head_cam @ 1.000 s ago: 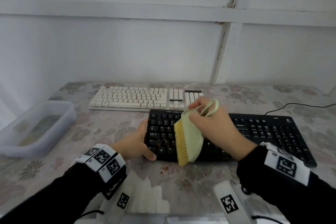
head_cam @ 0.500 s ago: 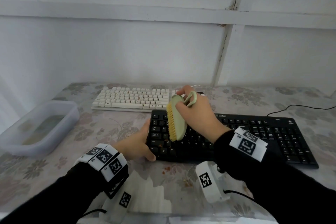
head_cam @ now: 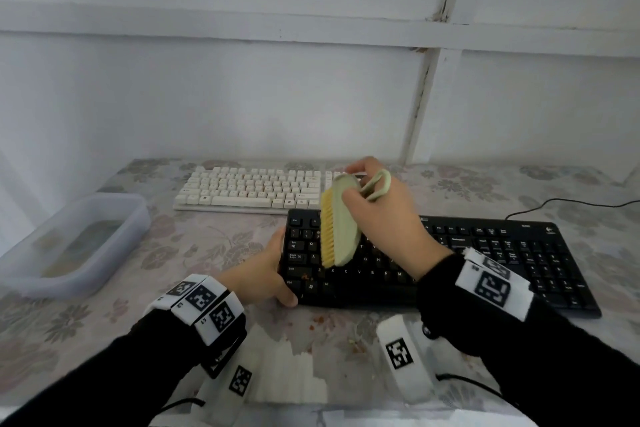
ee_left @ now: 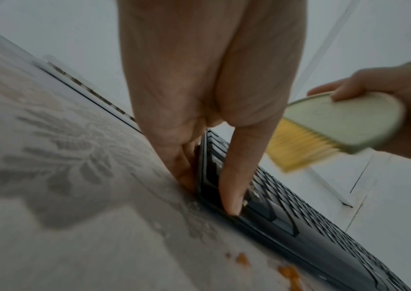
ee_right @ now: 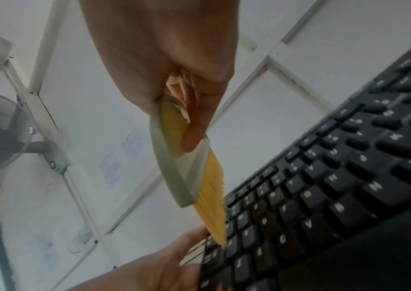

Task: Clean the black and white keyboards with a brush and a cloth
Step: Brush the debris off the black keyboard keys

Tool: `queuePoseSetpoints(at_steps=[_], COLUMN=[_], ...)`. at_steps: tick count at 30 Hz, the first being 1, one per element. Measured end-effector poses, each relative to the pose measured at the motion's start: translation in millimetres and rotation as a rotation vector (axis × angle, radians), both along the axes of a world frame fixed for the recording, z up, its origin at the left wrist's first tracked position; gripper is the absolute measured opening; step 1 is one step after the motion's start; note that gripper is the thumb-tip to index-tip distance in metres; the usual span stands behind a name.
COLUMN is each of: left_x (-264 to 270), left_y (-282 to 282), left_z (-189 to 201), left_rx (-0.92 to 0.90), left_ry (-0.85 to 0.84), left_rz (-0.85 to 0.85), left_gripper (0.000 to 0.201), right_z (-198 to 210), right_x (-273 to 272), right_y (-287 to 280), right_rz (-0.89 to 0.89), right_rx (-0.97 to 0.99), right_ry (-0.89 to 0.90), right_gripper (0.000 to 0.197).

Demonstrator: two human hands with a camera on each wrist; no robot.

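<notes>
1. Underneath everything, the counter (head_cam: 242,333) wears a floral cover; brown crumbs (head_cam: 313,321) lie on it just before the black keyboard's front edge, likely swept off the keys.
2. Nearest the person, the black keyboard (head_cam: 485,274) lies slightly skewed across the counter, and a few orange specks show near its lower-left keys, so this board looks only partly brushed.
3. Behind it, the white keyboard (head_cam: 249,189) sits close to the wall, apparently waiting its turn.
4. At the left, a translucent tub (head_cam: 114,218) holding shallow water stands well apart from both boards, probably for wetting a cloth; what looks like a white cloth (head_cam: 304,374) lies at the counter's near edge.
5. Bracing the work, the left hand (head_cam: 266,270) takes the black keyboard's left end, thumb on the front corner and fingers along the side, its grip curled round the edge so the board will not slide.
6. Above the left keys, the right hand (head_cam: 388,225) holds a pale green brush (head_cam: 341,229) by its back, grip closed on it, yellow bristles turned leftward, their lower tips touching the keys.
</notes>
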State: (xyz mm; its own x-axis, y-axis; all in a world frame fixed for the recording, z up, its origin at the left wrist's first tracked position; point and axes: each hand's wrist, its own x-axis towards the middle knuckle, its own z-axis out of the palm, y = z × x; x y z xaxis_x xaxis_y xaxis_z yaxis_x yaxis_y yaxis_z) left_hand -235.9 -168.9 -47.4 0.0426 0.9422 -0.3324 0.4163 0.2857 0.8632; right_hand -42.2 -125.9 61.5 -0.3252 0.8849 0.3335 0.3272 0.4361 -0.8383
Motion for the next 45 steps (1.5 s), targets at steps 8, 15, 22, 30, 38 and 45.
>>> queuePoseSetpoints(at_steps=[8,15,22,30,38,45], left_x=[2.2,2.5,2.3,-1.4,-1.5,-3.1], left_y=[-1.3,-0.4,0.6,3.6,3.3,3.7], left_z=[2.9,2.1,1.5,-4.2,-3.1,-5.5], left_rx=[0.015,0.01,-0.005,-0.01,-0.01,-0.016], left_ry=[-0.004,-0.015,-0.025,-0.033,0.009,-0.005], left_rz=[-0.001,0.004,0.018,0.014,0.02,0.019], left_gripper=[0.128,0.131,0.132,0.14,0.134,0.136], right_z=[-26.6,-26.2,-10.8,-38.9,-16.4,-6.1], right_x=[-0.4,13.9,-0.2,10.7,21.8,8.4], right_y=[-14.1,-31.8,-2.5,-30.4,-16.7,5.9], right_rz=[0.068,0.1,-0.017,0.104,0.029,-0.011], right_rx=[-0.042,-0.097,-0.012,-0.055,-0.156,-0.293], right_ry=[-0.089,-0.091,0.01,-0.097,0.008,0.204], right_gripper=[0.013,0.01,0.015,0.008,0.012,0.019])
